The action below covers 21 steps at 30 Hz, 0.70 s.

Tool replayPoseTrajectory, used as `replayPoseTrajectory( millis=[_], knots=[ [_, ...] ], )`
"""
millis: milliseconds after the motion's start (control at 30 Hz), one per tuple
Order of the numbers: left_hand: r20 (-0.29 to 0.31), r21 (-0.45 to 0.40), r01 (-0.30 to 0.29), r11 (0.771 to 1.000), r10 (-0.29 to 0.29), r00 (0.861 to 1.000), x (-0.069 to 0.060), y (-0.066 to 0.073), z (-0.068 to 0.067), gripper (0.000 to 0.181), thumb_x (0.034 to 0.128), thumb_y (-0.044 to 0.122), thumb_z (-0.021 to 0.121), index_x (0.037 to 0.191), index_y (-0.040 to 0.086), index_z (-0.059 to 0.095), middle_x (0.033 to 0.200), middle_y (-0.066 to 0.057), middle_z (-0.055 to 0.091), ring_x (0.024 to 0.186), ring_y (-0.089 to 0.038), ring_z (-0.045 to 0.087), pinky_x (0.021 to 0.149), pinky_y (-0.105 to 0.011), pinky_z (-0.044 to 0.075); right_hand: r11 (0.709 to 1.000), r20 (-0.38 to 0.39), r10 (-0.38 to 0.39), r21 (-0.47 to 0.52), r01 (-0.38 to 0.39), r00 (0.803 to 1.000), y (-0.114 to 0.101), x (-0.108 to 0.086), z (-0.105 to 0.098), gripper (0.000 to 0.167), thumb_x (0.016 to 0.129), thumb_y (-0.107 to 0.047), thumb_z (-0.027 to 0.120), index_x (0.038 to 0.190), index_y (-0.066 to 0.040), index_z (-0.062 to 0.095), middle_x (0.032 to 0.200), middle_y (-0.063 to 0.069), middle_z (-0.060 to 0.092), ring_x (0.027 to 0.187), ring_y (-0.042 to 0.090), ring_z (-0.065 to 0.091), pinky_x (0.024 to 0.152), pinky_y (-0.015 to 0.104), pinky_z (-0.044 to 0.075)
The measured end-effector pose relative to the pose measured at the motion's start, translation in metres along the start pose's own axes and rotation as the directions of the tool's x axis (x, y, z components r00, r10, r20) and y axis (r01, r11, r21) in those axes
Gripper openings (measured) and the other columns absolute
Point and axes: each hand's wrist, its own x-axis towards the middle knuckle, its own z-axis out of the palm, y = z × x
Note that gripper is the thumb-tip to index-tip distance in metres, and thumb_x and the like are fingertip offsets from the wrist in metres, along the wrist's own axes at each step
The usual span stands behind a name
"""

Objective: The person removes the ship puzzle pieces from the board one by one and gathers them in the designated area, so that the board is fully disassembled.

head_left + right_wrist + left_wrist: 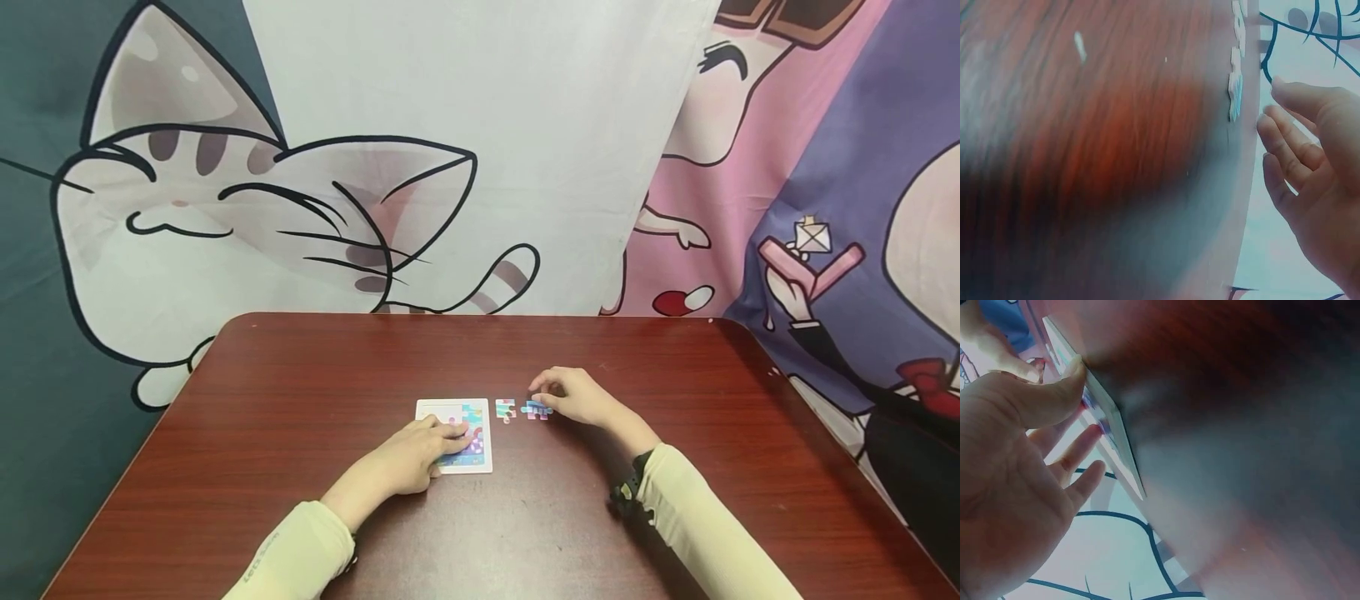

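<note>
A white-rimmed puzzle tray (489, 454) lies flat on the table, with colourful pieces inside. My left hand (408, 458) rests on its left part, fingers extended over the picture and hiding some of it. The left wrist view shows the thumb of this hand (1016, 450) at the tray's edge (1124, 440). Right of the tray lies a pale, multicoloured puzzle piece (506, 407), and farther right a blue and purple piece (537, 411). Beside that one is my right hand (577, 398), fingers bent loosely. In the right wrist view, this hand (1325, 156) holds nothing, apart from the nearby piece (1235, 97).
The reddish-brown tabletop (315, 367) extends around the tray and both arms. Behind it hangs a cloth backdrop (570, 150) with cartoon figures. A dark band (628, 492) circles the right wrist over the table.
</note>
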Motion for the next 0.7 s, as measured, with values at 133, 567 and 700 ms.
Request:
replayPoseTrajectory(
  millis=[133,567,700],
  knots=[
    [-0.03,-0.043,0.013,0.999,-0.014,0.999,-0.005,0.0,0.002,0.052,0.0761,0.002,0.071,0.126,0.011,0.06,0.137,0.001,0.052,0.118,-0.02,0.051,0.093,-0.038,0.047,1.0,0.016,-0.012,-0.007,0.012,1.0,-0.005,0.004,0.005,0.013,0.085,-0.016,0.069,0.097,-0.012,0.07,0.081,-0.007,0.063,0.073,0.007,0.054,0.067,0.026,0.047],
    [-0.127,-0.15,-0.046,0.988,0.027,0.992,-0.008,0.0,0.004,0.037,0.0714,-0.003,0.073,0.108,-0.004,0.067,0.118,-0.015,0.062,0.116,-0.03,0.055,0.097,-0.041,0.044,0.996,0.066,-0.084,0.043,0.081,0.994,-0.028,0.02,0.021,0.012,0.085,-0.013,0.067,0.096,-0.009,0.07,0.081,-0.004,0.063,0.06,0.002,0.055,0.056,0.02,0.049],
    [-0.129,-0.12,-0.039,0.992,0.023,0.991,-0.008,0.0,0.006,0.037,0.0715,-0.001,0.073,0.108,-0.003,0.068,0.115,-0.015,0.063,0.115,-0.029,0.057,0.096,-0.039,0.045,0.992,0.069,-0.128,-0.006,0.129,0.989,-0.034,0.025,0.026,0.012,0.085,-0.013,0.068,0.095,-0.009,0.071,0.08,-0.006,0.062,0.067,0.002,0.056,0.062,0.02,0.048]
  ],
)
